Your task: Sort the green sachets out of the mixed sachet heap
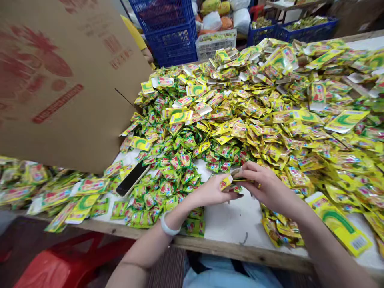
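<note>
My left hand (211,191) and my right hand (264,184) meet just above the table's near edge. Both are closed on a small stack of yellow-green sachets (229,180), the left hand under it and the right hand's fingers pinching its far end. A white band (167,226) circles my left wrist. A huge heap of the same small sachets (240,116) covers the table beyond my hands. Larger flat yellow packets (345,228) lie under my right forearm and on the heap.
A big brown cardboard flap (60,80) stands at the left. A black phone (132,179) lies among sachets. The wooden table edge (210,246) runs below my hands. Blue crates (171,32) and a white basket (214,42) stand behind. A red stool (60,264) is lower left.
</note>
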`<move>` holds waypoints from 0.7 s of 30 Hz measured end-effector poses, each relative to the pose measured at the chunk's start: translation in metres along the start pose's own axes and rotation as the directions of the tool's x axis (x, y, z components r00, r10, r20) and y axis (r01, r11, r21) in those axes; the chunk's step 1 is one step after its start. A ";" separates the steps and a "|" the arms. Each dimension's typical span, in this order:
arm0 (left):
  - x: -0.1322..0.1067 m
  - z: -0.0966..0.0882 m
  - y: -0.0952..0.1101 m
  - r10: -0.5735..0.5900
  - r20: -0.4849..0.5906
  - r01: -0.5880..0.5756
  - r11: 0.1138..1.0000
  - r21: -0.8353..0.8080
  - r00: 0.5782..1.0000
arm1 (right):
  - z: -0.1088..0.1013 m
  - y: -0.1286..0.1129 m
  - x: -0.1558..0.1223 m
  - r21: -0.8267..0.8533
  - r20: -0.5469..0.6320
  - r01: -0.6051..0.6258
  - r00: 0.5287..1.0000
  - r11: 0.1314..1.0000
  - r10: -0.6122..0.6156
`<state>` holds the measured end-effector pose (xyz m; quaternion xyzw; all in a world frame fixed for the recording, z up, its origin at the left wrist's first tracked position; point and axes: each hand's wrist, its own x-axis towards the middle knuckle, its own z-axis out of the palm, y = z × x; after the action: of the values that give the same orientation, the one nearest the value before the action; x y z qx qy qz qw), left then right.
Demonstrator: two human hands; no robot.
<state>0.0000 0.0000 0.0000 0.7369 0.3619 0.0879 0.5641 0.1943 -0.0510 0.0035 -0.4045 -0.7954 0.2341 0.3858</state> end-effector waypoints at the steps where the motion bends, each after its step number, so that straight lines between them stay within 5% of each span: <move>1: 0.000 -0.001 0.001 0.019 0.019 -0.018 0.999 -0.044 1.000 | -0.002 0.000 -0.002 0.094 -0.002 -0.041 0.999 0.995 0.041; 5: 0.001 -0.002 0.007 0.030 0.079 -0.016 0.985 -0.171 0.996 | -0.005 0.002 -0.005 0.249 -0.108 -0.084 0.988 0.965 0.114; 8: -0.001 -0.001 0.009 -0.002 0.109 0.023 0.980 -0.196 0.994 | -0.003 0.002 -0.003 0.132 -0.221 0.015 0.975 0.991 0.015; 14: -0.005 0.004 0.007 -0.012 0.193 0.072 0.950 -0.305 0.981 | -0.002 0.000 -0.003 0.238 0.126 -0.032 0.992 0.971 0.002; 16: -0.005 0.006 0.006 0.029 0.164 0.028 0.943 -0.332 0.986 | -0.001 -0.006 -0.001 0.221 0.142 -0.014 0.990 0.975 -0.018; 19: -0.003 0.000 0.004 0.162 -0.007 -0.160 0.964 -0.214 0.987 | -0.010 -0.015 0.005 0.044 -0.106 0.084 0.991 0.995 -0.079; 21: 0.001 -0.015 0.000 0.261 -0.182 -0.253 0.965 0.070 0.948 | -0.023 -0.013 0.004 -0.184 -0.392 0.037 0.914 0.982 -0.108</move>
<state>-0.0076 0.0126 0.0047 0.7788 0.3169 0.2222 0.4936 0.2054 -0.0541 0.0277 -0.4458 -0.7316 0.0621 0.5120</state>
